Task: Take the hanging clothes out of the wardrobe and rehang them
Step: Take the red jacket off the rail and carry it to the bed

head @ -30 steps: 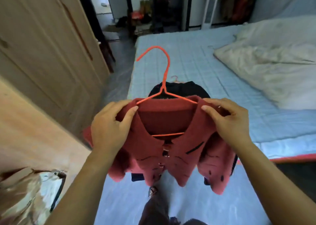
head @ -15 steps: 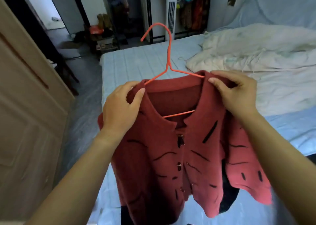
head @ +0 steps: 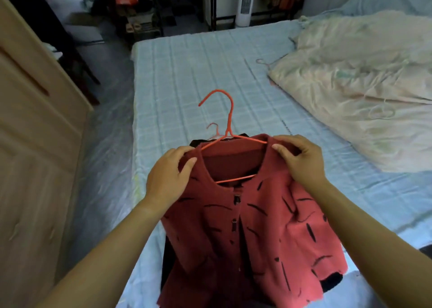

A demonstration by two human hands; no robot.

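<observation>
Two hands hold one red cardigan on an orange hanger above the bed.

Nearest the camera, the red cardigan (head: 245,226) hangs front-facing with its front fastened, its hem low in the view. Left hand (head: 167,179) pinches one shoulder seam, thumb on the front face and fingers curled behind the fabric. Right hand (head: 301,160) pinches the opposite shoulder at the collar, thumb forward and fingers bent over the top edge. Orange hanger (head: 228,125) sits inside the neckline, with its lower bar visible through the opening and its hook upright and free. Black garment (head: 196,143) lies on the bed directly behind the cardigan, and the pale hook (head: 214,129) of its hanger shows just beside the orange neck. Bed (head: 187,74) carries a pale blue checked sheet. Cream quilt (head: 362,85) lies crumpled on the right. Wooden wardrobe (head: 35,144) stands at left. White tower fan (head: 244,1) stands beyond the bed.
</observation>
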